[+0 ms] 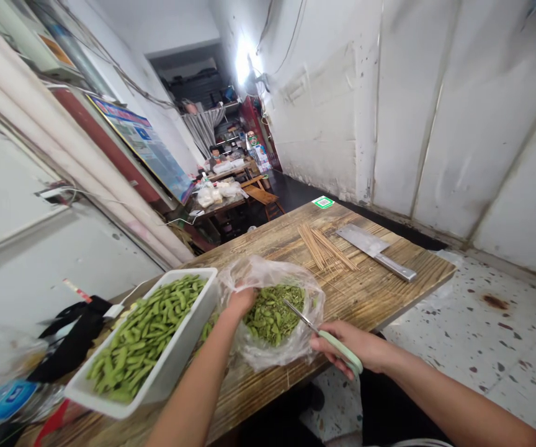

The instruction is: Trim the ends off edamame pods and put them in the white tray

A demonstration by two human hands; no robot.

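A clear plastic bag (261, 355) lies open on the wooden table (365, 307), with green edamame pods and trimmed bits (272, 320) inside. My left hand (242, 300) reaches in at the bag's left side; its fingers are hidden, so what they hold does not show. In my right hand (349, 347) is a pair of scissors (340, 349) with pale green handles, its metal blades pointing over the bag's opening. Left of the bag stands a white plastic tub (213, 273) heaped with whole edamame pods (149, 332).
Thin wooden skewers (326, 248) and a cleaver (375, 251) lie toward the table's far side. A green code card (323, 202) is at the far corner. Bottle and bags (12, 394) crowd the left. Someone (215, 158) sits at a table in the background.
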